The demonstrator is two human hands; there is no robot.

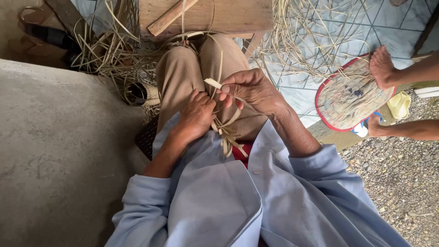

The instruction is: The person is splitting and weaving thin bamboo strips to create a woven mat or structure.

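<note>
The person sat with ribbed tan trousers (183, 73) drawn up, and both hands met over the lap. The left hand (197, 114) was curled tight around a bundle of flat, pale strips (225, 130) that trailed down onto the lap in loose ends. The right hand (250, 89) pinched one stiff strip end (212, 83) between thumb and fingertips, just above the left hand. Beyond the knees stood a smooth wooden bench (219, 16), with tangled dry strands (302, 41) heaped on pale blue tiles to its right. Further right lay a round woven mat (347, 98) edged in red, with someone else's bare foot (382, 67) on it.
</note>
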